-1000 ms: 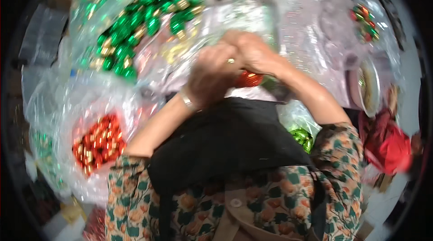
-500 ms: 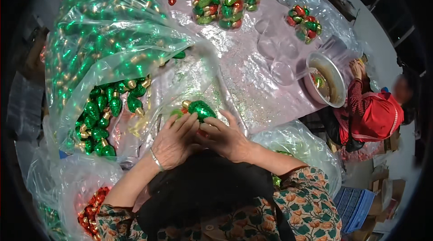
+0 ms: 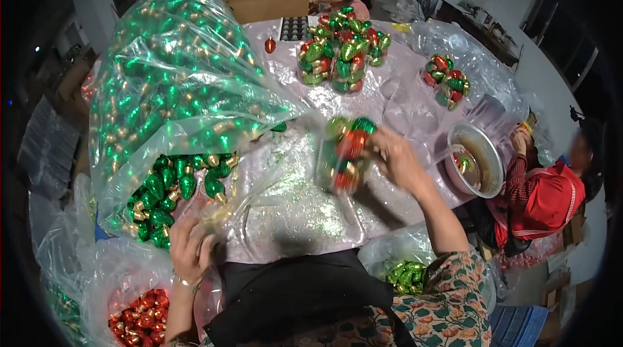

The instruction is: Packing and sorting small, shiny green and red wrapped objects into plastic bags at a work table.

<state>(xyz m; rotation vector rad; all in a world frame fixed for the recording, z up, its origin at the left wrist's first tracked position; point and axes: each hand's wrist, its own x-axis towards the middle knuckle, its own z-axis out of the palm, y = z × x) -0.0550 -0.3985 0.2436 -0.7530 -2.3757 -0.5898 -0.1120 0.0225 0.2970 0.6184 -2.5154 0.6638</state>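
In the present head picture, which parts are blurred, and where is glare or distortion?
Head view: the cup in the right hand is smeared, probably by motion; head view: the large bag and glittery table show bright glare; head view: straight edges bend near the dark rim.

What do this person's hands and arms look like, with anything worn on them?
The left hand and right hand are ungloved. A thin silvery bracelet circles the left wrist. The right sleeve, ending near the elbow, shows orange flowers and dark green leaves.
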